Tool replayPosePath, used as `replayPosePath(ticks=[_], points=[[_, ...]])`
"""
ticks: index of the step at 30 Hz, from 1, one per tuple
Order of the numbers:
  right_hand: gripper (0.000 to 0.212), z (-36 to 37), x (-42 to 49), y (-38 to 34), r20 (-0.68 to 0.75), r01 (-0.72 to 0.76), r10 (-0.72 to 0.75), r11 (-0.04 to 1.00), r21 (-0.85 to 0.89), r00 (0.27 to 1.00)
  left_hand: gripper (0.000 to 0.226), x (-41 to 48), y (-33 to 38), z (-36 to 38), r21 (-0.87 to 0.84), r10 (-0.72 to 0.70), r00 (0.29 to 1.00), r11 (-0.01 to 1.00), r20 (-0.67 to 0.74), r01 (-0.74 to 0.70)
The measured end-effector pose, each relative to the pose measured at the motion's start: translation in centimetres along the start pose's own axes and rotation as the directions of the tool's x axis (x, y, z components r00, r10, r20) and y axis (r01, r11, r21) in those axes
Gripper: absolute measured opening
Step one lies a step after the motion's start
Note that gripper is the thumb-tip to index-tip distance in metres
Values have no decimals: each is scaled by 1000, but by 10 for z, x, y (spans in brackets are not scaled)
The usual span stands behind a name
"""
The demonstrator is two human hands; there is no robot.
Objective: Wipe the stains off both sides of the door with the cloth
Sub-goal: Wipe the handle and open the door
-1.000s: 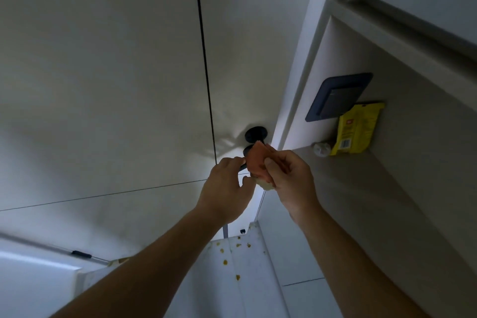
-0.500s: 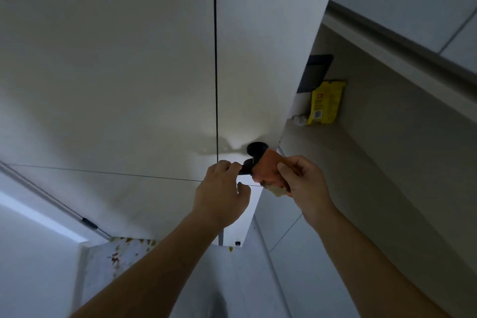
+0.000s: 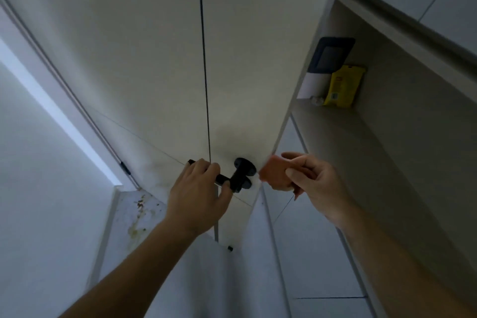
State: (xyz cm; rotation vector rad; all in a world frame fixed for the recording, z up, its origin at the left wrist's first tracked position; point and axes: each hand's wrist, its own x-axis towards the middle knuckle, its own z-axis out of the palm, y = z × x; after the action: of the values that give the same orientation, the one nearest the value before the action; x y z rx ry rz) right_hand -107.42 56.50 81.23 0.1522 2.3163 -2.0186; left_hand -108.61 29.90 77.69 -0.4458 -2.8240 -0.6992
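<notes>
A pale door fills the upper middle of the head view, with a thin dark seam running down it. My left hand grips the black lever handle near the door's edge. Just right of the handle, my right hand pinches a folded orange cloth, held beside the door's edge. Faint smudges show on the door left of the handle.
A shelf recess on the right holds a yellow packet and a dark wall panel. Brown stains mark a pale surface at the lower left. A bright gap runs along the door frame at left.
The door has swung further, showing more of the bright gap and stained surface at left. My left hand now holds the handle plainly, and my right hand with the cloth has drawn away to the right.
</notes>
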Motion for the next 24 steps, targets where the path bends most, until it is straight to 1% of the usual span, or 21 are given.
replayPosePath(ticks=[3, 6, 8, 10, 12, 14, 16, 17, 19, 20, 22, 24], points=[[5, 15, -24, -2, 115, 28, -21, 998, -53, 993, 29, -40, 2, -16, 46, -55, 997, 997, -48, 57], [3, 40, -50, -1, 208, 85, -72, 995, -54, 975, 33, -82, 1, -32, 123, -160, 987, 980, 2, 159], [11, 58, -63, -1, 266, 142, -121, 988, -62, 956, 46, -107, -3, -44, 163, -230, 973, 961, 33, 222], [17, 80, -77, -6, 327, 176, -144, 982, -70, 934, 65, -135, -8, -58, 138, -290, 956, 949, 35, 283], [20, 101, -90, -9, 392, 243, -197, 967, -71, 899, 78, -165, -10, -73, 73, -343, 939, 937, 28, 340], [18, 123, -102, -11, 450, 301, -238, 951, -73, 861, 80, -195, -8, -87, -17, -387, 922, 922, -24, 387], [17, 142, -112, -10, 505, 333, -251, 940, -78, 826, 73, -218, -1, -99, -128, -437, 893, 897, -113, 423], [17, 152, -116, -10, 527, 341, -249, 936, -84, 813, 66, -227, 4, -104, -199, -455, 878, 884, -149, 424], [19, 172, -125, -14, 571, 371, -255, 924, -94, 780, 42, -240, 12, -115, -364, -489, 852, 840, -188, 402], [21, 182, -128, -18, 596, 387, -263, 918, -89, 759, 35, -246, 14, -119, -427, -506, 839, 816, -200, 390], [21, 205, -130, -25, 665, 412, -261, 908, -76, 700, 35, -259, 14, -123, -506, -554, 803, 769, -220, 392], [17, 228, -128, -31, 746, 410, -219, 908, -80, 629, 37, -272, 9, -128, -565, -633, 737, 707, -236, 426]])
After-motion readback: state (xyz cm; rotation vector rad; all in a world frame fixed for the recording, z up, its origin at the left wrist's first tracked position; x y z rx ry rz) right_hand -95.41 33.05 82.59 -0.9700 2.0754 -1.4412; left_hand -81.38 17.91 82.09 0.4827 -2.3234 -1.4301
